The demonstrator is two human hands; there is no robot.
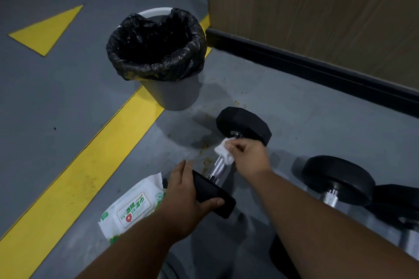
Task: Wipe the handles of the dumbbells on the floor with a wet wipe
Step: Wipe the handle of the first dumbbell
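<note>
- Both forearms filled the foreground; the left hand gripped the near head of the dumbbell on the floor.
- Right hand pinched the wet wipe round the handle.
- Best practice, judging by this: steady the weight, then rub along the whole knurled bar.
- Wipe pack label read "75°" beside Chinese characters.

Dim, soft shadows, wide-angle edge warp

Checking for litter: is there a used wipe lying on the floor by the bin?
No, the only loose wet wipe is held in the right hand.
</note>
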